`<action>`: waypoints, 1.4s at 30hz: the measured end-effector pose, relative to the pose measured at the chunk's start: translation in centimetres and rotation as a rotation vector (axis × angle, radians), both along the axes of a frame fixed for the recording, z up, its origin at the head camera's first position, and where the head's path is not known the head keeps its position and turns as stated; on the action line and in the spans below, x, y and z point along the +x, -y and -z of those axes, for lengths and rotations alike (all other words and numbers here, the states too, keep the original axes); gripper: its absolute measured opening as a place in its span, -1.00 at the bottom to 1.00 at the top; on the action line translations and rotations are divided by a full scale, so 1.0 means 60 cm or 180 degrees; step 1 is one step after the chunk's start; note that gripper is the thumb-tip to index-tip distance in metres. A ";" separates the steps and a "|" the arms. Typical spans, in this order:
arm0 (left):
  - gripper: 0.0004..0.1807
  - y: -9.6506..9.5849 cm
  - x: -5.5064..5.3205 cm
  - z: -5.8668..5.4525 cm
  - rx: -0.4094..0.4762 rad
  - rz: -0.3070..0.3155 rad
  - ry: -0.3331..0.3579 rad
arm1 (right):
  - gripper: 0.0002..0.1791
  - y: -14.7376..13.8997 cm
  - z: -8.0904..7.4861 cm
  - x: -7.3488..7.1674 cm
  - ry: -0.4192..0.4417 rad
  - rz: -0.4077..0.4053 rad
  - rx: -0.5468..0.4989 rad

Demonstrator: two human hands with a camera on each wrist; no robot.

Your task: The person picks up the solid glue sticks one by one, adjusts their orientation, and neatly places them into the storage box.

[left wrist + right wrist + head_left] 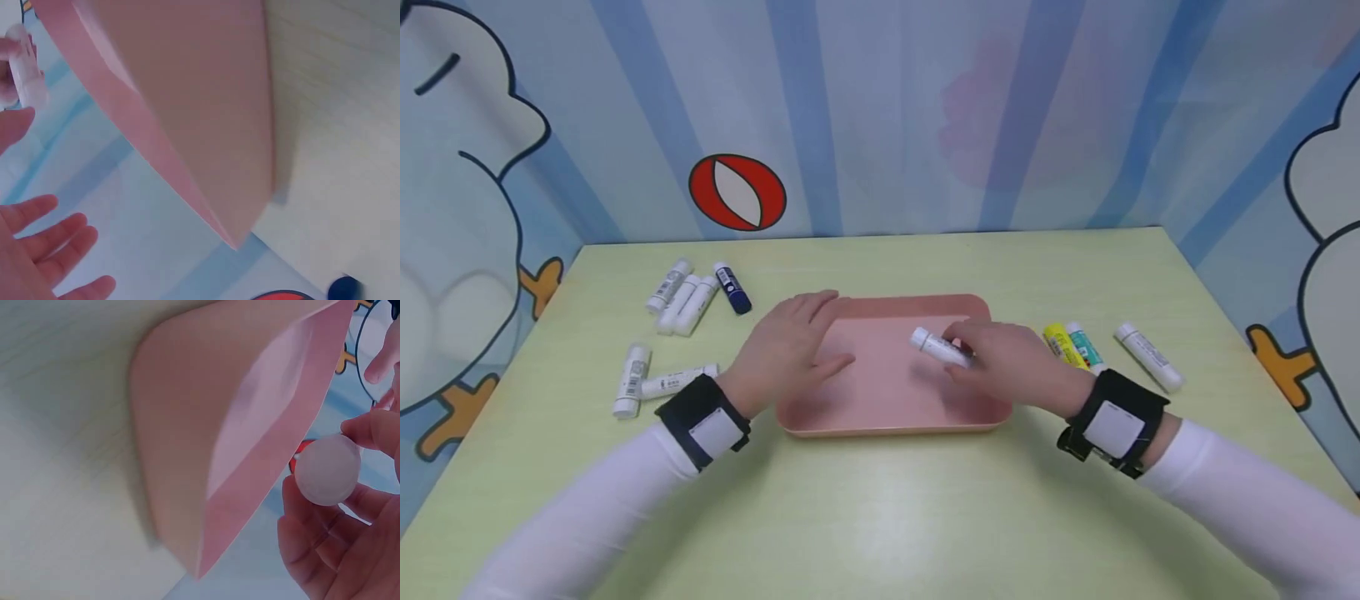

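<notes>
Pale yellow-green tabletop (pixel 880 517) bears pink shallow rectangular tray (pixel 880 375). Left hand (pixel 786 350) above tray's left side, fingers spread. Right hand (pixel 1011 358) pinches white cylindrical capped tube (pixel 937 346) over tray. Yellow cylindrical tube (pixel 1064 346) lies right of tray, navy-and-white cylindrical tube (pixel 733 290) upper left.

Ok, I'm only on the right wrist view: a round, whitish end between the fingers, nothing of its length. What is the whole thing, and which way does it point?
Observer: The head view shows the right hand holding a white tube, its far end pointing left over the pink tray.
Operator: Got it. Any other tubes on the table, over to the right of the tray?
Observer: Three show there: a yellow tube, a teal tube and, farthest right, another white one.
</notes>
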State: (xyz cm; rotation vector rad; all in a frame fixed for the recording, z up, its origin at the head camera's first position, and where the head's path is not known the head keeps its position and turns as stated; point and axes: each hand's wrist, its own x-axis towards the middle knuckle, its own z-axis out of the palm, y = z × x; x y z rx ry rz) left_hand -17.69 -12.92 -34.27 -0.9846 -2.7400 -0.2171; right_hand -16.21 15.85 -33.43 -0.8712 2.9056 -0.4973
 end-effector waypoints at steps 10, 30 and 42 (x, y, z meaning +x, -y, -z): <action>-0.35 -0.040 0.022 -0.001 -0.0318 0.0872 -0.0449 | -0.66 0.054 -0.003 0.010 -0.0188 -0.0482 -0.0012; -0.61 -0.031 0.031 0.012 0.0351 0.0251 0.0029 | -0.62 0.035 -0.003 -0.012 0.0557 -0.0111 -0.1540; -0.64 -0.039 0.036 0.001 0.0456 0.0017 0.0269 | -0.74 0.038 0.013 -0.023 0.1526 -0.0059 -0.2663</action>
